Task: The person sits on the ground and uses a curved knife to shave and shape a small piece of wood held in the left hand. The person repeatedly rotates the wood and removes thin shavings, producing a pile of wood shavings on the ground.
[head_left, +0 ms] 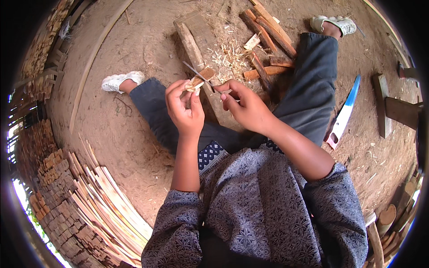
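My left hand (184, 107) pinches a small piece of wood (204, 75), brown on its upper part and paler near the fingers. In my right hand (243, 105) is a thin, dark metal tool with a narrow blade (194, 69); whether it is a knife or a file I cannot tell. The blade lies slantwise across the wood piece, its tip pointing up and left. My right fingers are curled around the tool's lower end and hide its handle. Both hands are held above the ground between my spread legs, near a thick wooden block (190, 44).
Pale shavings (230, 58) are scattered beside the block, with several reddish-brown wood pieces (268, 33) beyond. A handsaw (345, 111) with a blue-and-white blade lies right of my leg. Long wood strips (107, 192) and stacked wood (58, 214) stand at left. A wooden stand (384, 105) is at far right.
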A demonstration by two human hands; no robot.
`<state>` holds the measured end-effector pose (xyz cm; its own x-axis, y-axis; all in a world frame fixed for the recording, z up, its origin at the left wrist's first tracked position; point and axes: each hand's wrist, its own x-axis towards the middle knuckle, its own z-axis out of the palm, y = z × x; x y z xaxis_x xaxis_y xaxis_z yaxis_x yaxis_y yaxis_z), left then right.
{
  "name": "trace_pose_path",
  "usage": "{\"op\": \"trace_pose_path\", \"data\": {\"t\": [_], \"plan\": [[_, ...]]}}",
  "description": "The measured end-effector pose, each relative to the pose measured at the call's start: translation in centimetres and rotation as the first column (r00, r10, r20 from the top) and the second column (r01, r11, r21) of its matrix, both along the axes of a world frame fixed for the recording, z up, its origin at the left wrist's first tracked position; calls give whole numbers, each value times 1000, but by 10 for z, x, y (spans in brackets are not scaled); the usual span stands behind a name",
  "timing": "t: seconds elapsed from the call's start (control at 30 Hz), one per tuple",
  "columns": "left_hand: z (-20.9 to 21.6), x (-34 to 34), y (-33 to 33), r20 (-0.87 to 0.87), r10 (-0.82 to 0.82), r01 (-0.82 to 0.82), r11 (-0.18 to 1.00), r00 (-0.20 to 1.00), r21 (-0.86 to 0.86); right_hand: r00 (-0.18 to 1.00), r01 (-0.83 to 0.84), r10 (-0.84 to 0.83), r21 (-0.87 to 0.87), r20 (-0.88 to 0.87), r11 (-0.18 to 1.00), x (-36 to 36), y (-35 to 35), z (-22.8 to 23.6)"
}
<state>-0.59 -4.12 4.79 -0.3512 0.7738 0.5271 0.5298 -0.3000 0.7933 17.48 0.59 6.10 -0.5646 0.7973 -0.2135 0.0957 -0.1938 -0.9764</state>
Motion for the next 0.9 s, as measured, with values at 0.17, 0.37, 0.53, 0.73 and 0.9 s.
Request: {"op": "trace_pose_path", "data": {"t": [0.17,0.37,0.53,0.73,0.9], "plan": [[-3,-3,-8,-61,-13,11,999,998,-37,992,-39,34,41,117,998,7,8,-5],[-4,-7,-11,-25,10,-11,999,1000,-50,997,-81,80,-40,-14,996,6,5,14],[-2,-7,-9,-52,-18,15,999,998,-52,980,-146,143,14,141,989,10,23,-7],[-3,-1,-5,-18,-27,27,1000,999,-12,959,-121,104,47,265,992,5,39,-40],[-6,-11,-10,-9,13,-13,1000,1000,-25,991,-131,131,52,8,990,-3,22,-28]]}}
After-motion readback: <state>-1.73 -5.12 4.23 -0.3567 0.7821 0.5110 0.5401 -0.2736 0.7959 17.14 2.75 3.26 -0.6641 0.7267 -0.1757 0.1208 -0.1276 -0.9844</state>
